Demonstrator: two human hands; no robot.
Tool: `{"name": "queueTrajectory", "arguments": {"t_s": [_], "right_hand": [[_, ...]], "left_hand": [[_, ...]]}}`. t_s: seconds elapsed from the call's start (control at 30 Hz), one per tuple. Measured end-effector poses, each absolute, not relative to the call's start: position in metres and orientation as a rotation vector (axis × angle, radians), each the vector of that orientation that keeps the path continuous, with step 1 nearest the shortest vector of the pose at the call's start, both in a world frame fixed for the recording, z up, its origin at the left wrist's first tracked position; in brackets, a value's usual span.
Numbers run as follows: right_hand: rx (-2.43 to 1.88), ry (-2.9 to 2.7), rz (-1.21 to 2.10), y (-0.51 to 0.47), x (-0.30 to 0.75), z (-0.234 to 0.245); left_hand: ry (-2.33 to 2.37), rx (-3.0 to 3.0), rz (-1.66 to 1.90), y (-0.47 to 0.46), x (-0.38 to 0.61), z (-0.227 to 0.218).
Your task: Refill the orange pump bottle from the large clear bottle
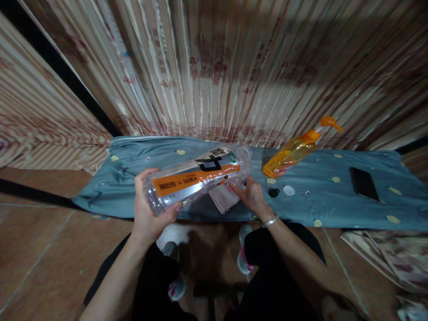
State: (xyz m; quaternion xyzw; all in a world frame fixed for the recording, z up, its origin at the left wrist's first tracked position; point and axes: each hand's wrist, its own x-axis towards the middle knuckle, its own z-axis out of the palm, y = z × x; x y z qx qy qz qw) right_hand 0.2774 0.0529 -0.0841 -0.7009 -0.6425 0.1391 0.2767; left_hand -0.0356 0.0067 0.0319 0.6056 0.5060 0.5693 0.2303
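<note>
My left hand [150,206] is wrapped round the bottom end of a large clear plastic bottle [197,178] with an orange and silver label, held on its side above a low surface covered in blue cloth [140,165]. My right hand [251,196] is by the bottle's neck end, fingers bent and touching a folded pale cloth [223,199] that lies on the blue cover under the bottle. A silver bracelet sits on my right wrist.
An orange pump bottle [294,151] stands on the blue cover at the right. A small black cap [273,192] and a white cap [288,190] lie near it. A black phone [364,183] lies further right. Striped curtains hang behind. My legs and shoes are below.
</note>
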Motion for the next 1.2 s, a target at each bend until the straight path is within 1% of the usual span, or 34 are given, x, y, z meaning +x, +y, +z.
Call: {"name": "queueTrajectory", "arguments": {"t_s": [0.3, 1.0, 1.2], "right_hand": [[-1.882, -1.708, 0.374, 0.0535, 0.2784, -0.0895], [-1.930, -1.719, 0.380, 0.0532, 0.2756, -0.0818], [-1.875, -1.717, 0.382, 0.0535, 0.2777, -0.0859]], "left_hand": [[1.396, 1.668, 1.574, 0.0078, -0.0358, 0.0314], [1.411, 1.635, 1.557, 0.0065, -0.0354, 0.0319], [1.408, 1.629, 1.569, 0.0062, -0.0346, 0.0331]]}}
